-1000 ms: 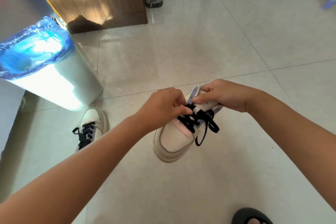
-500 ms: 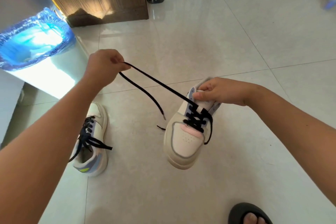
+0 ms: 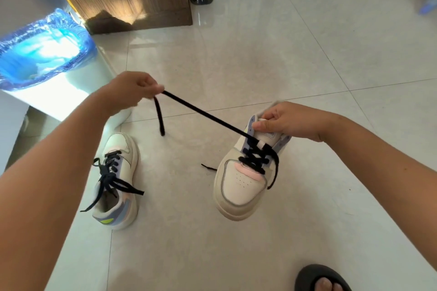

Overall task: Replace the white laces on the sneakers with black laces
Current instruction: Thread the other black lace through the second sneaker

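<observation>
Left hand pinching taut black lace, right hand gripping sneaker tongue (toe down)

Cream sneaker, centre-right, held off floor, toe toward viewer; black lace half-threaded, stretched taut toward upper left. Second sneaker, lower left, black-laced, on floor

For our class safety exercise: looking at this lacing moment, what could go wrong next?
1. The left hand pulls the black lace taut; the held sneaker, pinched only at its tongue by the right hand, might twist free.
2. The lace end dangling beside the eyelets may end up uneven.
</observation>
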A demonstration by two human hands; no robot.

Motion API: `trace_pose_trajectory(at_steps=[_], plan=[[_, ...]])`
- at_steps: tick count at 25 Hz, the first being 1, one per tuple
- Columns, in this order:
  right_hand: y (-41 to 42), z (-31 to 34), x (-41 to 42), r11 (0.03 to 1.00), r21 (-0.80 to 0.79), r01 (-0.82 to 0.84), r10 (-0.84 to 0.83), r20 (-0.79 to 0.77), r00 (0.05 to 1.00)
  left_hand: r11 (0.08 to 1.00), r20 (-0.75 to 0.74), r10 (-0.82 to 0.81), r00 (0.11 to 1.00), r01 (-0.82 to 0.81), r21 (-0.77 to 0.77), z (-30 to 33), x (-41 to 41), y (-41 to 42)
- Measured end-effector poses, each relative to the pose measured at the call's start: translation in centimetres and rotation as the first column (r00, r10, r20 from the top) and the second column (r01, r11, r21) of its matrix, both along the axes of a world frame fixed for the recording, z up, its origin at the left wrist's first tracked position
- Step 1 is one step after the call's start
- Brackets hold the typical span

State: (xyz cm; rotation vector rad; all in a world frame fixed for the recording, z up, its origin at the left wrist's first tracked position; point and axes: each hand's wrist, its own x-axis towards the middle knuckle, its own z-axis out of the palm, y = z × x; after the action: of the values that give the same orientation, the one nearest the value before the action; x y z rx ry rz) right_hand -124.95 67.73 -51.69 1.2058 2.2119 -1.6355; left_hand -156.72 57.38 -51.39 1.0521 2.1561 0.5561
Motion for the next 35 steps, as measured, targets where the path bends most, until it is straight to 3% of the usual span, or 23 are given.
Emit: trace_pose_trajectory(at_steps=[2, 3, 4, 6, 7, 8, 10, 12, 14, 15, 17, 19, 24, 26, 30, 33, 35], plan=[[-0.9, -1.7, -0.1, 0.953, -0.032, 0.301, -0.302, -0.030, 0.953, 0.987, -0.264, 0.107, 0.959, -0.070, 0.147, -0.7, 2.8, 0.5], [-1.7, -2.8, -0.3, 0.845, -0.135, 0.518, -0.527, -0.037, 0.849, 0.981, -0.316, 0.084, 0.945, -0.024, 0.190, -0.9, 4.9, 0.7], [-2.7, -3.8, -0.7, 0.656, -0.320, 0.684, -0.721, 0.002, 0.693, 0.969, -0.319, 0.037, 0.947, 0.044, 0.242, -1.3, 7.2, 0.6], [-4.7, -5.0, -1.3, 0.211, -0.671, 0.711, -0.890, 0.169, 0.423, 0.942, -0.265, -0.057, 0.963, 0.140, 0.305, -2.5, 11.2, -0.4], [-5.4, -5.5, -1.4, 0.059, -0.752, 0.657, -0.911, 0.229, 0.343, 0.942, -0.224, -0.108, 0.969, 0.171, 0.288, -3.4, 12.9, -1.2], [-6.1, -5.9, -1.5, -0.019, -0.789, 0.614, -0.919, 0.256, 0.300, 0.949, -0.167, -0.167, 0.972, 0.205, 0.239, -4.4, 14.5, -2.2], [-7.6, -6.6, -1.8, -0.042, -0.818, 0.573, -0.924, 0.250, 0.290, 0.966, -0.022, -0.225, 0.974, 0.225, 0.129, -6.7, 17.3, -3.9], [-8.7, -6.9, -2.3, -0.026, -0.817, 0.576, -0.923, 0.241, 0.300, 0.998, 0.224, -0.033, 0.974, 0.019, 0.066, -8.7, 18.8, -4.6], [-9.0, -7.1, -2.6, -0.040, -0.814, 0.580, -0.929, 0.244, 0.278, 0.968, 0.540, 0.244, 0.806, -0.237, -0.085, -9.4, 18.7, -4.5], [-9.0, -7.0, -2.7, -0.048, -0.815, 0.577, -0.933, 0.243, 0.265, 0.948, 0.609, 0.311, 0.729, -0.282, -0.147, -9.6, 18.4, -4.3], [-9.0, -6.9, -3.0, -0.043, -0.806, 0.591, -0.937, 0.238, 0.256, 0.940, 0.599, 0.331, 0.729, -0.311, -0.141, -10.1, 17.3, -4.3], [-9.3, -7.0, -3.3, -0.017, -0.801, 0.599, -0.937, 0.222, 0.271, 0.944, 0.519, 0.296, 0.802, -0.327, -0.034, -10.4, 16.3, -4.2], [-9.9, -7.1, -4.0, 0.014, -0.802, 0.598, -0.944, 0.187, 0.272, 0.990, 0.387, 0.072, 0.919, -0.112, 0.083, -10.8, 16.0, -3.7], [-9.9, -7.1, -4.1, 0.010, -0.791, 0.612, -0.942, 0.198, 0.271, 0.989, 0.427, 0.061, 0.902, -0.112, 0.095, -10.3, 15.7, -3.6], [-9.0, -6.8, -4.3, -0.072, -0.799, 0.598, -0.951, 0.235, 0.199, 0.999, 0.730, 0.020, 0.683, -0.049, 0.018, -8.9, 12.9, -4.3], [-8.3, -7.1, -4.6, -0.144, -0.792, 0.593, -0.957, 0.264, 0.119, 0.996, 0.659, 0.008, 0.752, 0.055, -0.074, -8.4, 8.3, -5.8], [-8.3, -7.8, -4.8, -0.185, -0.774, 0.605, -0.950, 0.300, 0.093, 0.987, 0.593, 0.070, 0.802, 0.030, -0.157, -7.7, 4.8, -7.0]])
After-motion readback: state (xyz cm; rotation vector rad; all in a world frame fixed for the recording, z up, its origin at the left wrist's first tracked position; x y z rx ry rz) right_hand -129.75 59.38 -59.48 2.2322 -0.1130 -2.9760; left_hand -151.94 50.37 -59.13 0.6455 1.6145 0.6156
